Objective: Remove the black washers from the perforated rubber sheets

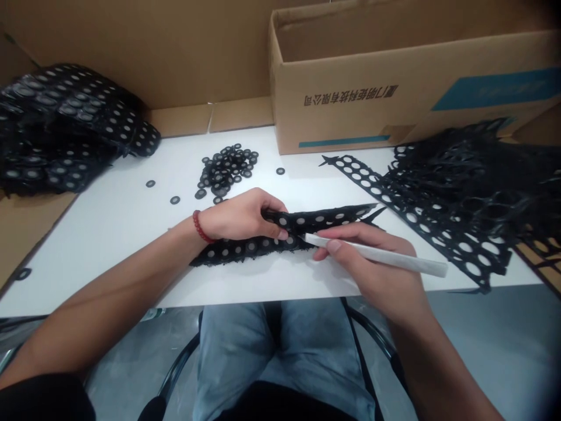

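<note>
My left hand [240,218], with a red bead bracelet at the wrist, is closed on a black perforated rubber strip [324,218] that lies across the white table [123,234] near its front edge. The strip still carries round rings in its holes. My right hand [372,257] grips a white stick-like tool [385,257] like a pen, its tip touching the strip just right of my left fingers. A heap of loose black rings [228,166] lies behind my left hand, with a few strays [175,200] beside it.
A heap of ring-filled strips [65,123] fills the back left. A tangle of emptied strips [460,193] covers the right side. An open cardboard box [394,88] stands at the back right. Cardboard walls close the back and left. My knees are below the table edge.
</note>
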Demonstrator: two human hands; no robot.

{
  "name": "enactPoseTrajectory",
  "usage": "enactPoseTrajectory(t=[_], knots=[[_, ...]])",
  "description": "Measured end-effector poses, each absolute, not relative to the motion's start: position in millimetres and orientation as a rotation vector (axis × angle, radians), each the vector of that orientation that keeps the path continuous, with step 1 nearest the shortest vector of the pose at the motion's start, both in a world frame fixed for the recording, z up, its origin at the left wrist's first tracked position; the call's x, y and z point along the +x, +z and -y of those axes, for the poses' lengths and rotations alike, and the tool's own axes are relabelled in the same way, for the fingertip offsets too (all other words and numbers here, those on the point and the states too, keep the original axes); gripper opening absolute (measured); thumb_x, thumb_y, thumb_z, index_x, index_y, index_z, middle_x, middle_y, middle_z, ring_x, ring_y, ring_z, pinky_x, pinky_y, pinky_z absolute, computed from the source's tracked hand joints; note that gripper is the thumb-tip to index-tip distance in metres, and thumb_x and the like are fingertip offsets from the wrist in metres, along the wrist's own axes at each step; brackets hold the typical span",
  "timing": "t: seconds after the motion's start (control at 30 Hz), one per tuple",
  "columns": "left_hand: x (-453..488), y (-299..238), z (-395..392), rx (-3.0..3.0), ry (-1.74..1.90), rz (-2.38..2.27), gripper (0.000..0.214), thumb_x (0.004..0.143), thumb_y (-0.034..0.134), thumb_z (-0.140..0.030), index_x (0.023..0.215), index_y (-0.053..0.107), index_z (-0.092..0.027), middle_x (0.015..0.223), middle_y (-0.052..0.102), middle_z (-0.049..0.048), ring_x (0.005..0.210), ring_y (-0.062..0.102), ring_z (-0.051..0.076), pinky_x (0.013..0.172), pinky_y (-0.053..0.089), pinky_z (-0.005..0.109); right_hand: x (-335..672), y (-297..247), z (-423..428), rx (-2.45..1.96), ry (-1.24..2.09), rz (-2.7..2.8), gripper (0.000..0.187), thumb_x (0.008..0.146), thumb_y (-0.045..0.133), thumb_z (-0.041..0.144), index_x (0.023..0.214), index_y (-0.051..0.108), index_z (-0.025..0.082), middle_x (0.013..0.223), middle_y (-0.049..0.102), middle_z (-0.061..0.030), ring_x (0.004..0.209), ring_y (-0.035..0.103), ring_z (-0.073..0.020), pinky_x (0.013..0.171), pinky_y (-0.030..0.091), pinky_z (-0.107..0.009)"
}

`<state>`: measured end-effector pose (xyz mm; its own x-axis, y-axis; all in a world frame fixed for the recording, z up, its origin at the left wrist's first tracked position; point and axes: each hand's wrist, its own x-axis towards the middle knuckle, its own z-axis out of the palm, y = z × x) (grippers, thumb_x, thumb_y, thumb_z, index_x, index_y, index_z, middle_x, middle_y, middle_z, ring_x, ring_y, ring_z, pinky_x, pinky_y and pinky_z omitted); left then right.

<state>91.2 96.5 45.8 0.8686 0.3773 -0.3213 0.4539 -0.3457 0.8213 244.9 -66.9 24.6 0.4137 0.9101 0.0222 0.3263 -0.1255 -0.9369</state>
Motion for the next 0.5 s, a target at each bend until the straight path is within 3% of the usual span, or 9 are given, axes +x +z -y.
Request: enactPoseTrajectory(t=[0.5], knots=[[90.8, 42.2, -95.1, 1.876, -0.069, -0.587, 0.016, 0.066, 0.073, -0.029, 0.074, 0.067, -0.017, 0.069, 0.067, -0.0018, 0.059, 0.058, 0.01, 0.057, 0.047, 0.021, 244.1, 23.6, 67.3, -1.677, 0.751, 1.087, 0.008, 0.078, 0.064, 0.023, 0.078, 0.072, 0.023, 0.066, 0.071, 0.0011, 0.068, 0.065, -0.0166, 0.062, 0.049, -0.026]])
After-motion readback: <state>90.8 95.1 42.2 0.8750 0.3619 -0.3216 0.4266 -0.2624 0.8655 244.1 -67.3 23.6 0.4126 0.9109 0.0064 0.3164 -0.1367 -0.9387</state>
